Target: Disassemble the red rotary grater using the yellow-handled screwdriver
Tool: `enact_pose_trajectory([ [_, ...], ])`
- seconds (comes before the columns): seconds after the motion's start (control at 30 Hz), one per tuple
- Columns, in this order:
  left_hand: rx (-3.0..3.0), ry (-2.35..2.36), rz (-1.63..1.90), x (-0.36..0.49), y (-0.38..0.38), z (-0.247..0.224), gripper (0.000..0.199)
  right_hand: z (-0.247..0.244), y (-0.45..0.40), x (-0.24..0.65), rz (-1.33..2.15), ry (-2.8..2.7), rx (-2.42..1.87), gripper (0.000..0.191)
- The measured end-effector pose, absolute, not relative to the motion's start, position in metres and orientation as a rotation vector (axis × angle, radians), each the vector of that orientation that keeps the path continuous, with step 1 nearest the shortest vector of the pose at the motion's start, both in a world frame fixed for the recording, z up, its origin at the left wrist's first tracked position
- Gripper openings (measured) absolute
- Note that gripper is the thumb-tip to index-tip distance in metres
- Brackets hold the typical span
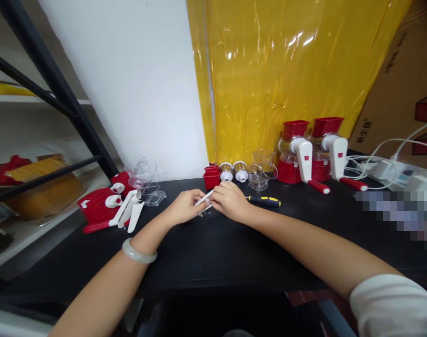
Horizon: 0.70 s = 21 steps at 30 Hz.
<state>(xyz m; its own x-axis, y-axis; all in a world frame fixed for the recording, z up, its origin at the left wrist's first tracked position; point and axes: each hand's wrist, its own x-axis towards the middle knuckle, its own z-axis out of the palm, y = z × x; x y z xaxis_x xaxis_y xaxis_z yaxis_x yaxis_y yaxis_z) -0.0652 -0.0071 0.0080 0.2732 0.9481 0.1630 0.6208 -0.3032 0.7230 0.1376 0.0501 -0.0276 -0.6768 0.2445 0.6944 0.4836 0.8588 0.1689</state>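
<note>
My left hand (185,206) and my right hand (231,201) meet over the middle of the black table, fingers closed on a slim white plastic piece (203,198). It looks like a crank arm cover, and its right end is hidden by my right fingers. Small screws (206,213) lie on the tabletop just below. Beside my right hand rests a screwdriver (267,201) with a black and yellow handle. Behind the hands stand red hoppers (211,178) and two grater drums (233,171) with white ends.
Red grater bases (99,206), white crank parts (135,216) and clear housings (143,175) sit at the left. Clear housings (260,175) and two assembled rotary graters (293,161) stand at the back right, near white cables (385,159). A metal shelf (52,70) borders the left.
</note>
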Motion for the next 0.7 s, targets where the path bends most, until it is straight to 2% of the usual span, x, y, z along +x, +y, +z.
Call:
enact_pose_trajectory([
  [0.57,2.066,1.564,0.86,-0.072,-0.003,0.004,0.032,-0.027,0.045,0.137,-0.311,-2.365,-0.541,0.014],
  [0.7,2.138,1.641,0.817,-0.075,-0.003,0.005,0.031,-0.023,0.041,0.14,-0.176,-2.457,-0.607,0.009],
])
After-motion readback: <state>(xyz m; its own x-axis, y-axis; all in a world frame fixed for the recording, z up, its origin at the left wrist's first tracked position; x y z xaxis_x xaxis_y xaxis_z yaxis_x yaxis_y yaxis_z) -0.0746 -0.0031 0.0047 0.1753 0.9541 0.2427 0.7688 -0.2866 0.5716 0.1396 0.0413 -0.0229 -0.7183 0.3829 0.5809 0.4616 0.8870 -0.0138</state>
